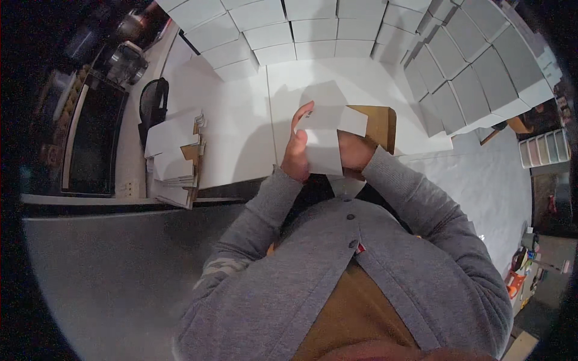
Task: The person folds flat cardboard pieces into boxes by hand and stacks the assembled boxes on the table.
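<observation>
A partly folded white cardboard box (324, 147) is held in front of my body, over the table's near edge. My left hand (296, 153) grips its left side, with the thumb on the near face and a finger showing past the upper edge. A brown inner flap (379, 127) stands out at the right of the box. Between that flap and the white wall, my right hand (355, 150) reaches into the box; its fingers are hidden. Flattened white and brown box blanks (171, 159) lie in an uneven pile at the left of the table.
Stacked white boxes (316, 30) line the back of the white table (232, 120), and more boxes (475, 72) rise on the right. A black mesh item (154, 102) stands behind the blanks. Far left is a dark-fronted oven (91, 138); a drawer unit (545, 148) is far right.
</observation>
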Demonstrator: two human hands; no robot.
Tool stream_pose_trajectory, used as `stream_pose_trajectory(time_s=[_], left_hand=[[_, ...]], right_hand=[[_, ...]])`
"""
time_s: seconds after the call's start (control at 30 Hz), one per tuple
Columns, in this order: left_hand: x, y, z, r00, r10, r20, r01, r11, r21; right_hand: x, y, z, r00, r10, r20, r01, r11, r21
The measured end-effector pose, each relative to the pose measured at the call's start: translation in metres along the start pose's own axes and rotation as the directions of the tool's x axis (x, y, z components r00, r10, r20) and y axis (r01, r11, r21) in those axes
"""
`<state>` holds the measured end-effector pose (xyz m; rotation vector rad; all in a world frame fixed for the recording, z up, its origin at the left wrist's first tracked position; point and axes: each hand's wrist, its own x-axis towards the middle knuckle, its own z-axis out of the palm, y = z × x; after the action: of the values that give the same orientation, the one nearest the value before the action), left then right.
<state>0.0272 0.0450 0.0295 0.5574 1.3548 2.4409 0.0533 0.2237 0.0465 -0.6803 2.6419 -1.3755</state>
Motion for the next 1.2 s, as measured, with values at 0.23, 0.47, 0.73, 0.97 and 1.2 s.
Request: stream_pose_trajectory(time_s=[0.23,0.47,0.73,0.97,1.2], left_hand=[[0.0,0.005,0.003,0.998,0.054,-0.012,-0.054,0.998,0.027],[0.005,0.003,0.008,0.998,0.048,-0.04,-0.046,0.998,0.03],[0.003,-0.005,-0.002,0.995,0.044,-0.087,-0.047,0.998,-0.03],[0.004,0.004,0.007,0.995,-0.055,-0.079,0.045,0.991,-0.126],[0.005,0.011,-0.003,0.987,-0.124,-0.101,0.066,0.894,-0.444]], right_hand=[[0.009,-0.009,0.001,0.999,-0.009,0.051,0.003,0.992,0.125],[0.014,0.006,0.008,0.992,-0.124,-0.034,0.123,0.992,-0.02],[0.028,-0.03,-0.004,0.998,-0.058,0.006,0.057,0.993,0.103],[0.026,-0.047,-0.014,0.997,0.07,-0.025,-0.065,0.986,0.156],[-0.015,-0.1,-0.043,0.91,0.251,-0.33,-0.227,0.968,0.11]])
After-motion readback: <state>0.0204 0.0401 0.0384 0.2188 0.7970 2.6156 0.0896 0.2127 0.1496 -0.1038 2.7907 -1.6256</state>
